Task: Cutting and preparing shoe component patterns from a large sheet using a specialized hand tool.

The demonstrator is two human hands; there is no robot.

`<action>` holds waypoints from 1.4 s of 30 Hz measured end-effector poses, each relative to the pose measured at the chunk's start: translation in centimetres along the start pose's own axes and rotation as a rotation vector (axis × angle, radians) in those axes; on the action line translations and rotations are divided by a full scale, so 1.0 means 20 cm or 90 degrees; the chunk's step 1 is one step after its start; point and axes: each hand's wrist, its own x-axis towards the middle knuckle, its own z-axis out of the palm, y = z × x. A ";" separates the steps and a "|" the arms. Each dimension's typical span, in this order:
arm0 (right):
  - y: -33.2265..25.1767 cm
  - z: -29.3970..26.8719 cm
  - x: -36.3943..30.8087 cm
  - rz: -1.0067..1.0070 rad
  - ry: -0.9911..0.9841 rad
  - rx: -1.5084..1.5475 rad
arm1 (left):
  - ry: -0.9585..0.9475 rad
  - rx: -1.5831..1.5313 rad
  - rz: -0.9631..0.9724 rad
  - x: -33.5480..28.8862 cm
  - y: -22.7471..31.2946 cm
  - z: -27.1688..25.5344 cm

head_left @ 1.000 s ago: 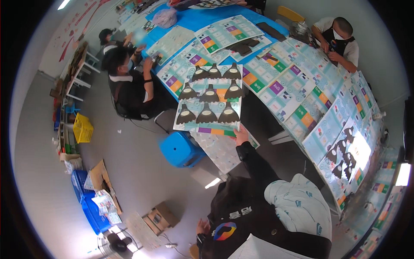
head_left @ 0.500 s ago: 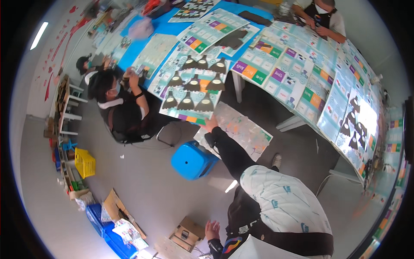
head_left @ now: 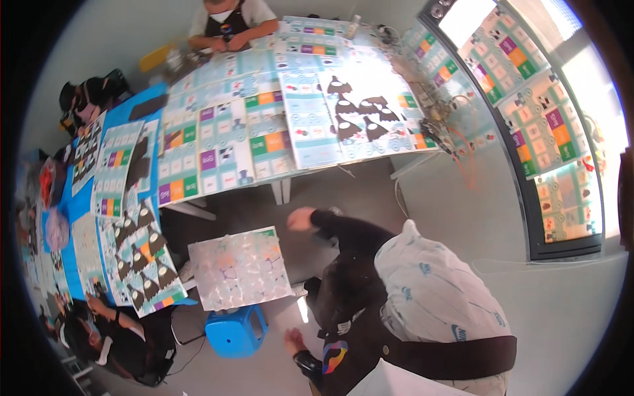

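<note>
I have the right hand [head_left: 300,219] near the upper right corner of the pale board [head_left: 238,267]; it is blurred, so I can't tell if it is open or closed. The left hand [head_left: 295,340] hangs near the blue stool [head_left: 234,333], and I can't tell its state either. The stool shows past the board's lower edge. Left of the board, a sheet [head_left: 168,298] of black pieces [head_left: 158,243] lies at the blue counter's [head_left: 80,210] lower right corner.
</note>
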 end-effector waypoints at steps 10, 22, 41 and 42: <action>1.71 -0.76 -1.58 0.582 0.629 0.008 | -0.029 0.056 0.049 0.20 0.62 1.65; 2.36 -1.02 -1.64 0.298 0.487 0.341 | -0.336 0.412 0.155 0.10 0.75 3.22; 1.46 -1.10 -1.40 0.332 0.422 0.420 | 0.275 -0.862 0.345 0.48 1.39 0.89; 1.36 -1.09 -1.38 0.321 0.422 0.375 | 0.252 -0.886 0.383 0.59 1.45 0.78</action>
